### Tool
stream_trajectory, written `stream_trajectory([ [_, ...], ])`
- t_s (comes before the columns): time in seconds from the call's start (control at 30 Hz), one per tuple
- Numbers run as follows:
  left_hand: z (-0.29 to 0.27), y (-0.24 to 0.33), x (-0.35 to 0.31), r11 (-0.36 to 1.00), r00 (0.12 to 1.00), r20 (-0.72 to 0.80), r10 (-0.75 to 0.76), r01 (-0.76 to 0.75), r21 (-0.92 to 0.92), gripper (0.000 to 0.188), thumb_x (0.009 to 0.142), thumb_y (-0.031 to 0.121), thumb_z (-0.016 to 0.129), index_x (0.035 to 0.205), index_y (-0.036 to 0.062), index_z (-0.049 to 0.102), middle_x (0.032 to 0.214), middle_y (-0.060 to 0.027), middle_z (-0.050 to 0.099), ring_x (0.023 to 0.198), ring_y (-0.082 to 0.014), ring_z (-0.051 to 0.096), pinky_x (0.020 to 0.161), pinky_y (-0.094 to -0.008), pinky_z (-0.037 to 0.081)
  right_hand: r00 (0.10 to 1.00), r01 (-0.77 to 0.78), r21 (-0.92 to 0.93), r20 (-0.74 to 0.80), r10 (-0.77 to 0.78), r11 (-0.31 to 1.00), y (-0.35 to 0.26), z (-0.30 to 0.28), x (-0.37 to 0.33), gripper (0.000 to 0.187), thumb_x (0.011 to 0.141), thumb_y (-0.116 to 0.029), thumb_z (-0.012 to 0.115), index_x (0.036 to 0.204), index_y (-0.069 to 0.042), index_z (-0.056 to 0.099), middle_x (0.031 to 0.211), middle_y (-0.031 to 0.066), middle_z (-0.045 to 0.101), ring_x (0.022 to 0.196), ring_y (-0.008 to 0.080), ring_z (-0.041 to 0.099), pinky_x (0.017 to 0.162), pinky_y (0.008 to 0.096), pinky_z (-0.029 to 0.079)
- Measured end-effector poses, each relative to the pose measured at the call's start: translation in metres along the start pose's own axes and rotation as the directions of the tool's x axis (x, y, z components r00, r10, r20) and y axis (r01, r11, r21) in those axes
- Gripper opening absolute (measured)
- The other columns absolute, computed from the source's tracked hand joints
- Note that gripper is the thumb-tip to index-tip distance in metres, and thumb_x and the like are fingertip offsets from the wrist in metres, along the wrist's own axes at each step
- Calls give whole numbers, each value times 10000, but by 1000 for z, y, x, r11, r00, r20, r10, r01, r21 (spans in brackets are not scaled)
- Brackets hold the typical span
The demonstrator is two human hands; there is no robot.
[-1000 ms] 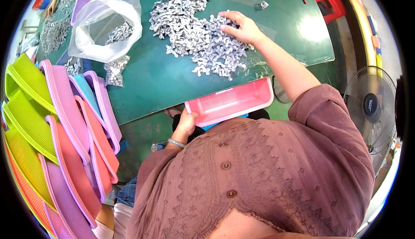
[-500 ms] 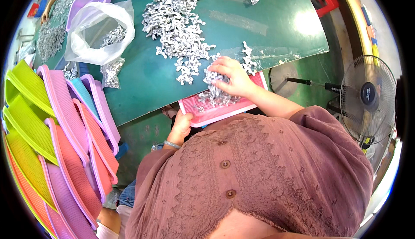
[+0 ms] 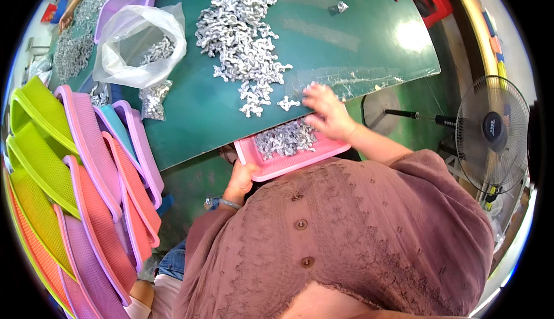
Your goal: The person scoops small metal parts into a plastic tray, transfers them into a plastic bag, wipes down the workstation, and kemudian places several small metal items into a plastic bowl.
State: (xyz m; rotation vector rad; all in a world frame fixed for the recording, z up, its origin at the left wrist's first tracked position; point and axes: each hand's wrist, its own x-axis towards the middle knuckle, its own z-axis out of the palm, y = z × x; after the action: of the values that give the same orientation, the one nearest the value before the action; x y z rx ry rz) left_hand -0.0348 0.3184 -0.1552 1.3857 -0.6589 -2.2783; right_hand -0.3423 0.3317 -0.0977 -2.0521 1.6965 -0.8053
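Observation:
A shallow pink basket [image 3: 269,172] is held under the table's near edge, against my body. My left hand [image 3: 242,177] is closed round its left end. Small grey metal parts [image 3: 285,139], knobbly and branched, lie heaped in it. My right hand [image 3: 329,111] hovers over the basket's right part beside the table edge, fingers spread and apparently holding nothing. To its left, a few of the same parts [image 3: 288,103] sit on the table near the edge. Farther back spreads a large pile of these parts [image 3: 239,42].
A white plastic bag [image 3: 107,68] with parts stands open left on the green table [image 3: 196,117], beside a small filled bag [image 3: 154,102]. Several colourful baskets [image 3: 92,140] are stacked at left. A fan [image 3: 492,128] stands at right. A co-worker's hand [image 3: 66,20] shows far left.
My right hand has come away from the parts it was gathering and moved right, fingers now spread. Parts from the table's near edge now lie in the basket.

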Motion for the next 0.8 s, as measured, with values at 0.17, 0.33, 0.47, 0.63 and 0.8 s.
stream_trajectory([
  [0.17, -2, 1, -2, 998, 999, 14, 32, -31, -54, 489, 607, -68, 434, 1090, -23, 500, 1019, -96, 567, 926, -234, 560, 822, -322, 441, 973, 107, 346, 158, -170, 932, -43, 12, 2, 333, 733, -204, 645, 1007, -42, 546, 1195, 168, 451, 1154, 347, 394, 942, 408, 355],
  [0.33, -24, -12, -8, 993, 999, -18, 30, -32, -117, 515, 614, -65, 422, 1125, -27, 475, 1057, -108, 559, 953, -244, 554, 840, -335, 435, 953, 290, -42, -82, -293, 956, -7, -14, 127, 351, 737, -258, 624, 1018, -60, 556, 1161, 170, 477, 1053, 333, 465, 882, 408, 396],
  [0.47, -36, -15, -14, 981, 999, -32, 40, -45, -189, 548, 598, -52, 444, 1145, -23, 456, 1077, -109, 548, 979, -239, 547, 848, -337, 434, 944, 177, -246, -231, -235, 953, 51, -12, 264, 494, 748, -430, 582, 1121, -111, 530, 1212, 236, 416, 1121, 381, 396, 946, 430, 334],
  [0.63, -39, -14, -21, 969, 994, -75, 83, -98, -227, 555, 591, -42, 458, 1146, -27, 450, 1055, -103, 559, 963, -240, 554, 836, -328, 440, 945, -258, -186, 155, 287, 948, 64, 6, 313, 633, 700, -622, 512, 1158, -186, 543, 1197, 143, 497, 1103, 317, 465, 938, 364, 359],
  [0.8, -49, -10, -13, 983, 998, -49, 50, -58, -175, 552, 596, -48, 453, 1148, -27, 448, 1054, -104, 557, 960, -235, 554, 835, -331, 440, 948, -250, -217, 142, 284, 944, 59, 8, 282, 631, 684, -586, 540, 1135, -145, 562, 1155, 120, 536, 1047, 292, 513, 893, 353, 399],
])
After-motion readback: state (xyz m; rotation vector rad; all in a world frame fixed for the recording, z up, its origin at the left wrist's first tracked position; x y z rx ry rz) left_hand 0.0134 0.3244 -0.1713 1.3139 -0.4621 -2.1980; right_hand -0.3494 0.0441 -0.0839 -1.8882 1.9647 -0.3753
